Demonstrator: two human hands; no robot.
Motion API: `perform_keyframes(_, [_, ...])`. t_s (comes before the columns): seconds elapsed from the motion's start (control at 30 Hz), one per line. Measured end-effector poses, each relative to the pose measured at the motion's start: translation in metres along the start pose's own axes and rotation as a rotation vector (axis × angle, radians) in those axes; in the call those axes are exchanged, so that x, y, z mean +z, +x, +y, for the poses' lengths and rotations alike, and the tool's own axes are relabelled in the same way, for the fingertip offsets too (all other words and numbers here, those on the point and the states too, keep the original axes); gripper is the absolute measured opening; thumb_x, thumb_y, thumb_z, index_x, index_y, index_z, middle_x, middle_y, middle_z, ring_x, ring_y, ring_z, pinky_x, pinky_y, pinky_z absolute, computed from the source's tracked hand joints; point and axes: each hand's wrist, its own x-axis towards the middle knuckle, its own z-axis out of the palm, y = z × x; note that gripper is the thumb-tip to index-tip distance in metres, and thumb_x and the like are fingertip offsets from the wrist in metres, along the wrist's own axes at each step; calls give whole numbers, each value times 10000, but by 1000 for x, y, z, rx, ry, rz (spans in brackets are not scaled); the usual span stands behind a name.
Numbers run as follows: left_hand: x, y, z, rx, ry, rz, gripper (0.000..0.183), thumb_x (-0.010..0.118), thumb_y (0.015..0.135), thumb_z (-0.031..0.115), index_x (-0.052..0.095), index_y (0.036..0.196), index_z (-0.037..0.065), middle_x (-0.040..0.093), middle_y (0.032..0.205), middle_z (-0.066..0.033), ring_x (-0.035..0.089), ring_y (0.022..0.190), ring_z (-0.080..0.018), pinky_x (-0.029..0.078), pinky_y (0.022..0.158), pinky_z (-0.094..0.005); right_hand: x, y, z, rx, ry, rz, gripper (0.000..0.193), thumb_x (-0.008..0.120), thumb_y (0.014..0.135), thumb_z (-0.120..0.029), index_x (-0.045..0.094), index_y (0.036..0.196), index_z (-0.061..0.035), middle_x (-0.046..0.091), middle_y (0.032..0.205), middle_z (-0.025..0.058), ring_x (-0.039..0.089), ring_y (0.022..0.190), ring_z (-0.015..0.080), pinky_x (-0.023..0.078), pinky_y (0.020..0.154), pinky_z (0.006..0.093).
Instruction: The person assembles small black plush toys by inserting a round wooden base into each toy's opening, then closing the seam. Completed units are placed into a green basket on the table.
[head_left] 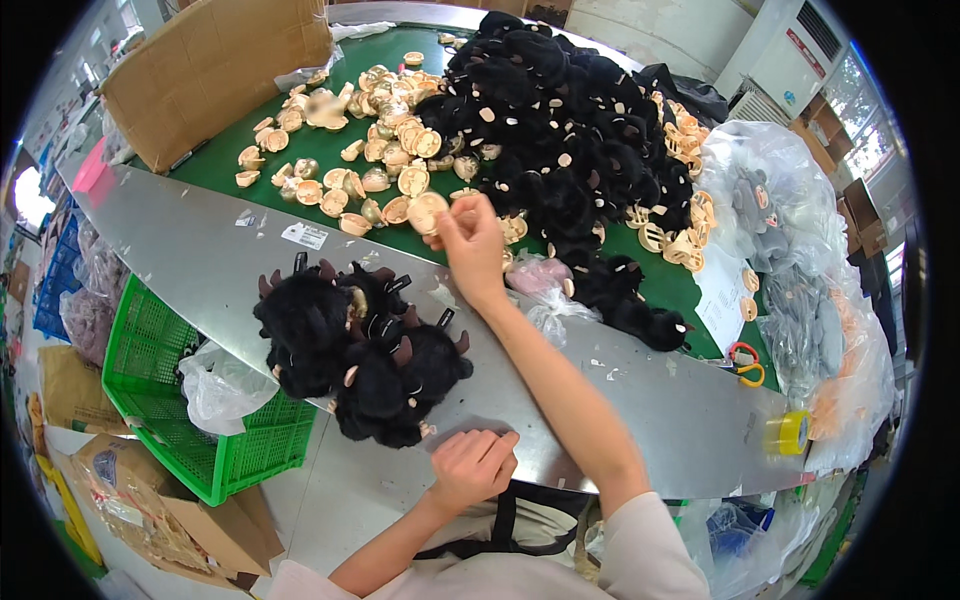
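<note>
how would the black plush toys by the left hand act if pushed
The black plush toys look furry, so probably soft. Bunched together, they may shift as one. Those at the edge of the metal counter might topple.

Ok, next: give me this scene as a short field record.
Right hand: holds a round beige piece
Left hand: curled, near table edge
Between hands, leftward: black plush toys
Beyond: green mat with beige pieces, black plush heap
Right side: scissors, yellow tape
Lower left: green basket
</note>
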Motion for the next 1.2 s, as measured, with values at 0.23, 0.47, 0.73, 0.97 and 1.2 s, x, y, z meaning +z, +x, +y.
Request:
perform_keyframes(0.23, [4, -5, 0, 9, -9, 28, 217, 636, 648, 23, 705, 839, 100, 493, 621, -3, 469, 492, -181, 372, 462, -300, -30, 39, -75, 264, 421, -111, 189, 440, 922, -129, 605, 947, -41, 624, 850, 89, 677, 713, 206, 559, 511, 317])
perform_keyframes(0.47, [-3, -4, 3, 12, 24, 23, 218, 632, 646, 15, 699, 836, 100, 489, 619, -4, 469, 496, -181, 369, 466, -302, -86, 83, -89, -343, -1474, -168, 318, 664, 831, -304, 676, 1109, -151, 591, 1101, 218, 688, 844, 391, 553, 722, 478])
perform_keyframes(0.73, [1, -5, -5, 49, 23, 0, 226, 643, 668, 26, 680, 877, 102, 472, 640, 0, 481, 531, -166, 369, 488, -302, -160, 71, -92, 139, -1666, -318, 595, 713, 727, -450, 660, 1264, -200, 676, 1158, 204, 657, 1064, 378, 528, 920, 477])
perform_keyframes(0.97, [1, -10, -1, 42, 9, -21, 245, 635, 660, 21, 682, 883, 112, 481, 641, 0, 487, 533, -167, 372, 493, -296, -208, 10, -105, 104, -1373, -303, 543, 696, 746, -388, 681, 1219, -120, 698, 1102, 195, 649, 1042, 378, 511, 929, 444])
perform_keyframes(1.2, [-12, -2, 4, -112, -129, -163, 252, 639, 737, 54, 687, 982, 87, 555, 690, -18, 521, 551, -197, 421, 533, -320, -211, -47, -167, 217, -1239, -199, 353, 669, 810, -308, 641, 1018, -24, 658, 818, 183, 646, 818, 350, 493, 725, 439])
